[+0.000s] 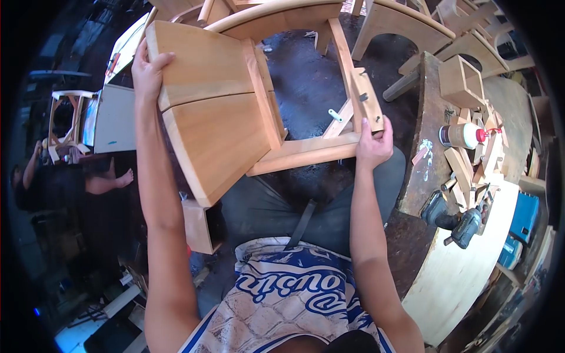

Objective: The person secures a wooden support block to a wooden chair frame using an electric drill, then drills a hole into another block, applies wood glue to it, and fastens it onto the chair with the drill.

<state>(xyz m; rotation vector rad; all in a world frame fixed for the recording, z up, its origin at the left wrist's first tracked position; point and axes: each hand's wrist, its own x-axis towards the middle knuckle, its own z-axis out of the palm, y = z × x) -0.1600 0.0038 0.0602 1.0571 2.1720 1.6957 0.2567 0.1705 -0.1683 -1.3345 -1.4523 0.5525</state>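
A pale wooden chair [215, 126] is tilted on its side in front of me, its two-board seat facing me. My left hand [148, 75] grips the upper left edge of the seat, thumb on its face. At the far right end of the chair frame, my right hand [375, 144] is closed on a small wooden block [368, 97] with dark holes or fittings in it. Whether the block is fixed to the frame, I cannot tell. A short pale green peg [335, 115] shows beside the frame's inner rails.
On the dark workbench [432, 132] to the right are a wooden box [462, 82], a red-capped glue bottle [462, 136], wood offcuts [462, 167] and a cordless drill [465, 226]. More chair frames [406, 26] stand ahead. Another person [70, 182] is at the left.
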